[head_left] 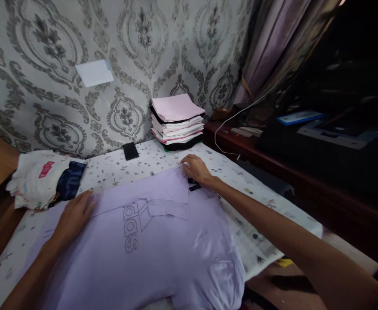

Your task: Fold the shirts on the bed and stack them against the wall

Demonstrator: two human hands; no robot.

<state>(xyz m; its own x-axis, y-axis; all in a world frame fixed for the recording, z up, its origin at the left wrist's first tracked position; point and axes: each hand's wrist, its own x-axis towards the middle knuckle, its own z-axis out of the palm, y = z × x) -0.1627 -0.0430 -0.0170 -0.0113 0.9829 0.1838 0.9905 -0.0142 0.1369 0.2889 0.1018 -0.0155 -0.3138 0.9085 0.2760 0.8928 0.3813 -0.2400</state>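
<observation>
Pinching the lilac Adidas T-shirt (163,258) edge, right hand (196,168) sits right of its logo (131,228); left hand (75,212) lies flat, leftward; likely light, soft, best edge-held

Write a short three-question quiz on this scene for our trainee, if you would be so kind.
1. True or false: the right hand touches the lilac shirt.

2. Multiple choice: what colour is the top layer of the folded stack?
A. black
B. pink
C. green

3. Short answer: which hand is nearer the bundle of white and navy cloth?

Key:
1. True.
2. B, pink.
3. The left hand.
</observation>
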